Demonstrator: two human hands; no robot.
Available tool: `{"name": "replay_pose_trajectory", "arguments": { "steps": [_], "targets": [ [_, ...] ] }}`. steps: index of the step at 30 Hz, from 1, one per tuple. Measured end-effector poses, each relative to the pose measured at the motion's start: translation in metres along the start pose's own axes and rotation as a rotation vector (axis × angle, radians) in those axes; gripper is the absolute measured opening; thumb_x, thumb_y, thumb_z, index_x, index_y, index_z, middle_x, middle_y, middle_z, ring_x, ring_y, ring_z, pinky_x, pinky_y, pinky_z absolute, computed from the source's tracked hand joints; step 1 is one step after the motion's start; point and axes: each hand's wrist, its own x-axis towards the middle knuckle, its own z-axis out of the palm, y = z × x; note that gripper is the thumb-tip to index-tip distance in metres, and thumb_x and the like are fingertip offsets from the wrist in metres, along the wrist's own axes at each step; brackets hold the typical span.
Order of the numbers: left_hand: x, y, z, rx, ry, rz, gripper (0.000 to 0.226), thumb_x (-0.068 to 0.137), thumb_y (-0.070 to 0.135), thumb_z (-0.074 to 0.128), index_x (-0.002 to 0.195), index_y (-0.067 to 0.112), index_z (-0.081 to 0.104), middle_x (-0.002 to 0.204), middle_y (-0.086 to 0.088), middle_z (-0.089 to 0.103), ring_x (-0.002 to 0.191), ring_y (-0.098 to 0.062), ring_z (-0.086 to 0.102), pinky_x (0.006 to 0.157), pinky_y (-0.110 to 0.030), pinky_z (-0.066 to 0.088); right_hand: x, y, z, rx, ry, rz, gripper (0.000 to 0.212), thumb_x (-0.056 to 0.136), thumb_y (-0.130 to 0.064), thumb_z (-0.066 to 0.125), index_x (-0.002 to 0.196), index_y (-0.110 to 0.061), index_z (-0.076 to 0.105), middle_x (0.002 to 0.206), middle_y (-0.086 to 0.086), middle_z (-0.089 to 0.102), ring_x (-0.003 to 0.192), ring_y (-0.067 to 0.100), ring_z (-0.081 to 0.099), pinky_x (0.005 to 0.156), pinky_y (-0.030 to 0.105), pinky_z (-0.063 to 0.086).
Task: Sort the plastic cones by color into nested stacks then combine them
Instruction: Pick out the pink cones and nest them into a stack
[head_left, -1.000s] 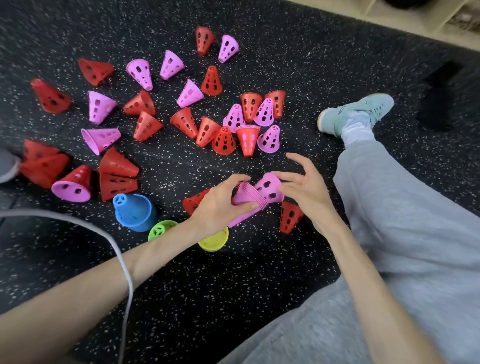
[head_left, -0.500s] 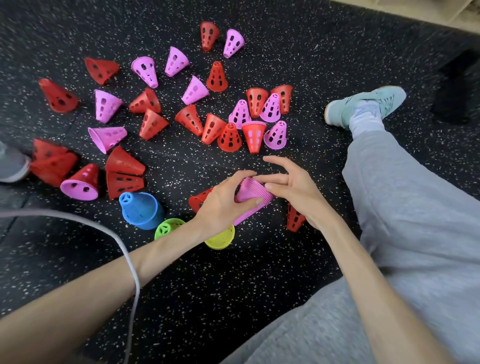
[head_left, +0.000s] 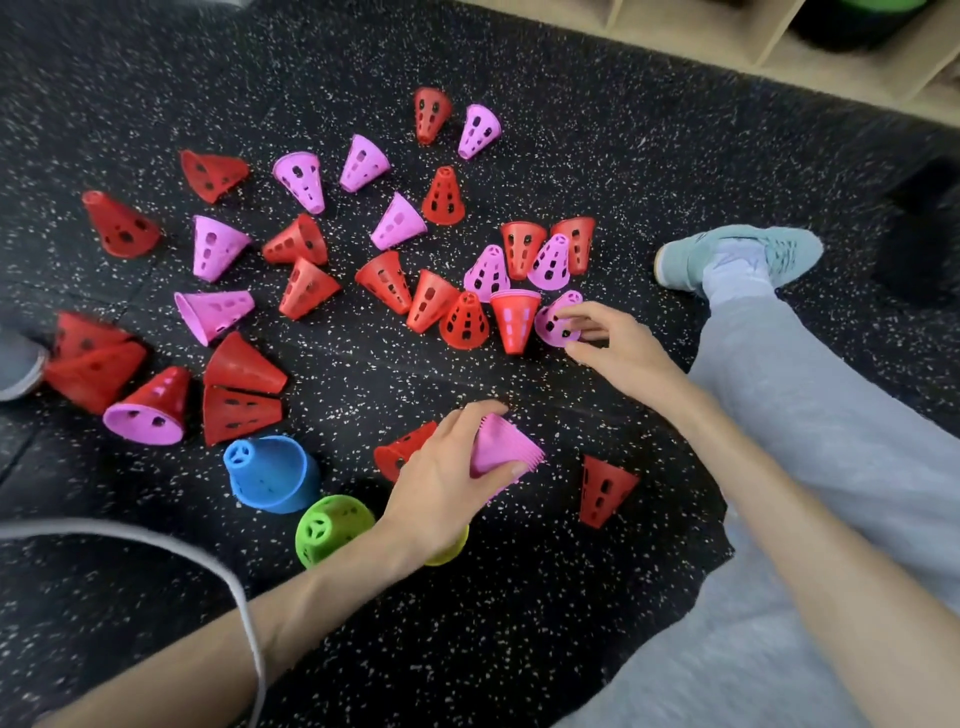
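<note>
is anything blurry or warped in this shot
Head view: motion blur smears the red cones at the left edge and the white cable; wide-angle distortion bends the frame edges; the pink stack in the left hand is fairly sharp; lighting even, no glare.
</note>
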Motion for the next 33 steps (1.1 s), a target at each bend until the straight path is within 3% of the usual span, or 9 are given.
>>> {"name": "replay_pose_trajectory", "arguments": {
  "steps": [5,9,12,14,16,18,25,29,33],
  "targets": [
    [0.003,-0.003,0.005,0.004,0.008,-0.022,0.055,0.089,0.056,0.068,0.134,0.053,0.038,0.131,0.025,0.05,0.104,-0.006,0.06,0.094,-0.045,0.052,0.035,0.033,-0.005,-0.136,0.026,0.008,0.063,0.094,-0.016,0.065,0.15,-0.036,0.043,0.164,-0.005,0.033,0.15,0.023,0.03,0.123,0.049,0.026],
    [0.006,-0.003,0.006,0.013,-0.005,-0.032,0.055,0.088,0.057,0.069,0.134,0.054,0.038,0.128,0.027,0.049,0.104,-0.004,0.061,0.094,-0.044,0.053,0.047,0.041,0.007,-0.055,-0.013,0.011,0.075,0.095,-0.02,0.065,0.158,-0.037,0.028,0.167,-0.009,0.025,0.152,0.02,0.026,0.124,0.043,0.024],
    [0.011,-0.001,0.005,0.018,-0.01,-0.032,0.057,0.087,0.056,0.071,0.135,0.052,0.041,0.127,0.028,0.049,0.104,-0.002,0.06,0.095,-0.042,0.053,0.047,0.04,0.011,-0.007,0.033,0.008,0.068,0.097,-0.02,0.064,0.156,-0.031,0.033,0.154,-0.009,0.046,0.139,0.014,0.043,0.118,0.037,0.033],
    [0.013,0.001,0.005,0.011,-0.002,-0.033,0.057,0.087,0.053,0.073,0.135,0.05,0.043,0.125,0.027,0.05,0.103,-0.003,0.06,0.095,-0.041,0.053,0.046,0.039,0.007,0.052,0.163,-0.007,0.055,0.097,-0.019,0.063,0.148,-0.029,0.044,0.125,-0.014,0.064,0.12,0.01,0.057,0.111,0.039,0.042],
    [0.013,0.003,0.005,-0.002,0.002,-0.033,0.057,0.087,0.052,0.074,0.136,0.049,0.044,0.126,0.025,0.051,0.104,-0.004,0.061,0.096,-0.04,0.052,0.043,0.038,0.004,0.076,0.221,0.004,0.047,0.098,-0.018,0.063,0.143,-0.028,0.052,0.102,-0.015,0.068,0.103,0.008,0.061,0.103,0.034,0.046],
    [0.011,0.003,0.004,0.001,-0.007,-0.034,0.057,0.087,0.052,0.073,0.136,0.049,0.043,0.127,0.023,0.051,0.105,-0.006,0.061,0.097,-0.041,0.052,0.04,0.041,0.005,0.002,0.212,-0.001,0.045,0.097,-0.016,0.062,0.141,-0.027,0.056,0.099,-0.009,0.065,0.1,0.013,0.062,0.101,0.035,0.047],
    [0.005,-0.002,0.002,0.009,-0.018,-0.066,0.058,0.088,0.054,0.072,0.137,0.047,0.044,0.128,0.022,0.053,0.104,-0.007,0.061,0.095,-0.042,0.053,0.027,0.062,0.03,-0.191,0.117,0.019,0.015,0.099,-0.029,0.063,0.103,-0.029,0.077,0.111,-0.004,0.048,0.116,0.016,0.046,0.096,0.028,0.034],
    [0.004,0.0,0.001,-0.003,-0.016,-0.073,0.057,0.088,0.053,0.072,0.137,0.047,0.044,0.129,0.021,0.053,0.104,-0.007,0.06,0.096,-0.042,0.052,0.035,0.049,0.022,-0.17,0.195,-0.051,0.034,0.098,-0.025,0.063,0.132,-0.029,0.063,0.141,-0.005,0.046,0.134,0.02,0.042,0.112,0.036,0.035],
    [0.004,-0.001,0.001,-0.005,-0.012,-0.082,0.057,0.088,0.055,0.072,0.137,0.048,0.043,0.127,0.021,0.054,0.103,-0.005,0.059,0.095,-0.041,0.053,0.048,0.04,0.017,-0.131,0.079,0.004,0.07,0.098,-0.026,0.063,0.158,-0.035,0.03,0.17,-0.012,0.014,0.155,0.026,0.019,0.121,0.046,0.02]
  ]
}}
